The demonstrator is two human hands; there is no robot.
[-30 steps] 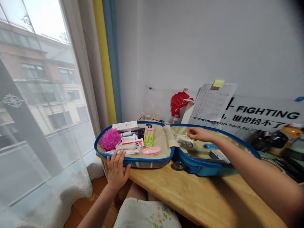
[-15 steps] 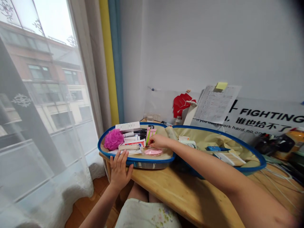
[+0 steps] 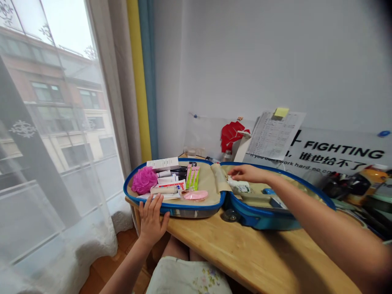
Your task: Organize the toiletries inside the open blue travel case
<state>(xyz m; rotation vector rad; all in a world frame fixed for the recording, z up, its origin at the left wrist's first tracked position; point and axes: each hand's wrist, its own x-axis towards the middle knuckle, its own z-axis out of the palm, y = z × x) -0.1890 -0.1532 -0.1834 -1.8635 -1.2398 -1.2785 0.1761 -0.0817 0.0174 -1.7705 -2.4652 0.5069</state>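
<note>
An open blue-rimmed suitcase (image 3: 174,210) lies on the wooden table (image 3: 245,249), lined in beige fabric. My left hand (image 3: 151,220) rests on its front rim, fingers spread. My right hand (image 3: 246,173) hovers over the right half, just above a white tube (image 3: 240,187). In the left half sit a pink shower puff (image 3: 144,180), a white box (image 3: 162,164), green-and-pink sachets (image 3: 192,177), a pink oval soap case (image 3: 195,195) and a white tube (image 3: 163,189). A beige fabric flap (image 3: 219,177) stands along the middle hinge.
A sheer curtain and window (image 3: 58,122) fill the left side, with wood floor below. Behind the suitcase stand glass jars, a red paper fist (image 3: 231,136) and pinned papers. A "FIGHTING" poster (image 3: 339,149) and cluttered bottles (image 3: 367,183) sit at right.
My right hand has moved from over the left half near the pink case back to the right half. My left hand stays on the rim, and the view has shifted slightly.
</note>
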